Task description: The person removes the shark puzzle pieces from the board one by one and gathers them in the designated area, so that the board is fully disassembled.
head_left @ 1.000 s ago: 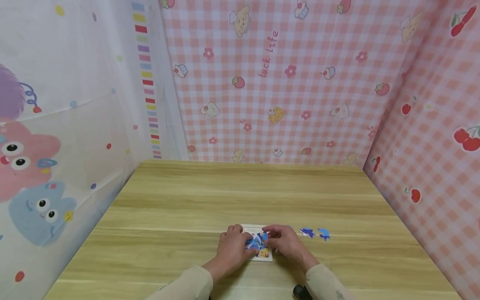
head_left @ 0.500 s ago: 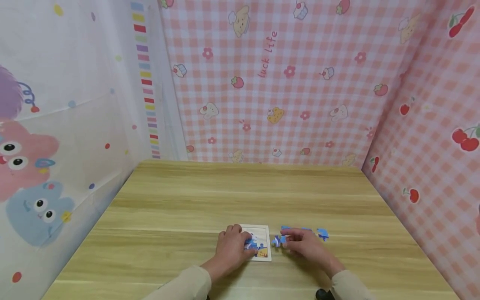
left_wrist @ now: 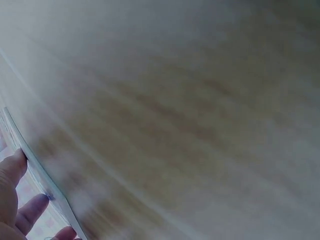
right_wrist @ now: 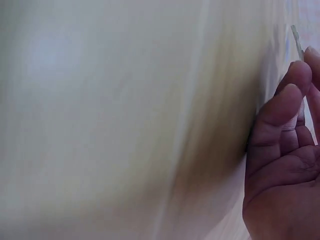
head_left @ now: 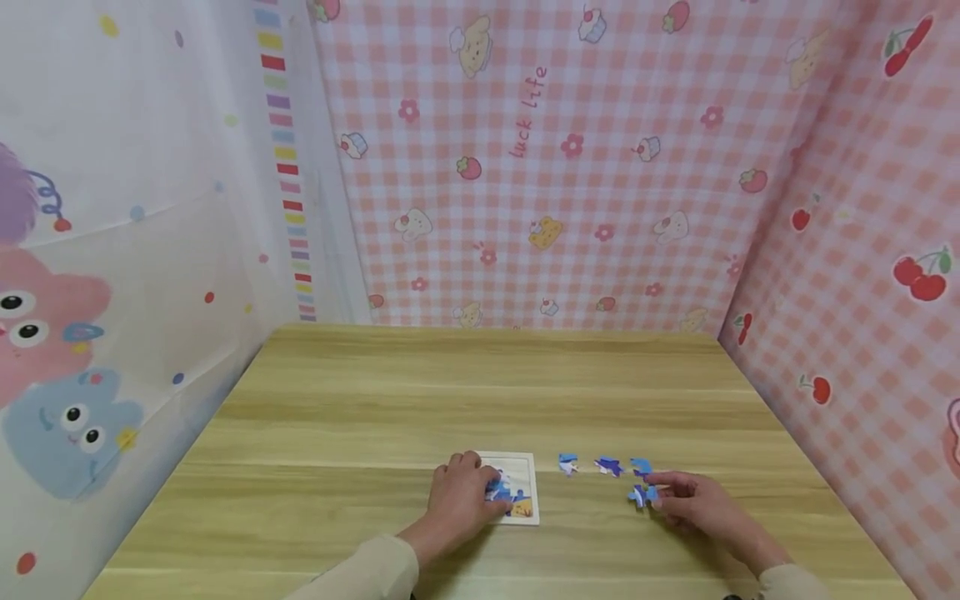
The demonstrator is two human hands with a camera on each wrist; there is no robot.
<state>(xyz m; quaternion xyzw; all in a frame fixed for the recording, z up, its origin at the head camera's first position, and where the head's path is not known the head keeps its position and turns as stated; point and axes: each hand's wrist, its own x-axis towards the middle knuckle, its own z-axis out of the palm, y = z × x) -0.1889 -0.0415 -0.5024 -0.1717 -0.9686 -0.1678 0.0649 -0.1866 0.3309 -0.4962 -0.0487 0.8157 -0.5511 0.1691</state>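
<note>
My left hand (head_left: 459, 497) rests on the left side of a small white-framed puzzle board (head_left: 536, 487). In the left wrist view several fingertips (left_wrist: 34, 209) touch the board near its edge (left_wrist: 40, 167). Blue pieces and a yellow one show in the lower part of the board; my left hand hides some of it. To the right, my right hand (head_left: 701, 506) pinches a blue-and-white jigsaw piece (head_left: 641, 497) between thumb and finger. The right wrist view shows that piece edge-on (right_wrist: 297, 42), held at the fingertips.
Three loose jigsaw pieces lie in a row behind: a blue-and-white one (head_left: 567, 463), a dark blue one (head_left: 608, 466) and a light blue one (head_left: 641, 465). The wooden table (head_left: 420, 392) meets a checked cloth (head_left: 450, 267) at its back and patterned cloths along both sides.
My right hand has lifted the blue-and-white piece off the board and carried it right, in front of the light blue loose piece. My left hand has stayed on the board.
</note>
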